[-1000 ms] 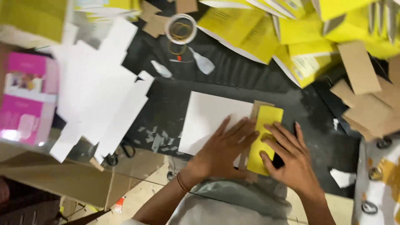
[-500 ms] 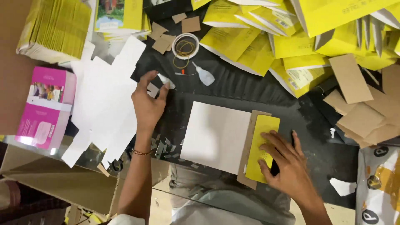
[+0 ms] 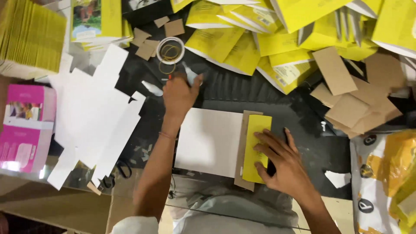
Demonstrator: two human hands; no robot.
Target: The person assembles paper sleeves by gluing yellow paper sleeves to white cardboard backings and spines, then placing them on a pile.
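Dark counter point(image 3: 312, 143) across the middle, littered with paper and card; heap of yellow folders point(image 3: 277, 39) along the far edge and far right; white cut sheets point(image 3: 91, 117) fanned out at left; pink box point(image 3: 26, 125) at the left edge, just beside those sheets; brown card pieces point(image 3: 355, 95) scattered at right, near the yellow heap; printed plastic bag point(image 3: 381, 173) at the near right corner.

White board point(image 3: 210, 141) flat in the middle of the counter, with a brown card strip point(image 3: 242, 147) along its right edge and a yellow flap point(image 3: 255, 147) touching that strip.

Right hand point(image 3: 281, 162) spread flat, fingers pressed down on the yellow flap, pinning it near the middle of the counter.

Left hand point(image 3: 180, 93) reached to the far side, beyond the white board, fingers curled and pinching a small pale tube point(image 3: 190, 74); tube partly hidden in the grip.

Clear tape roll point(image 3: 170, 50) just beyond that hand, rubber bands lying inside it; black scissors point(image 3: 117, 173) near the left, half under the white sheets.
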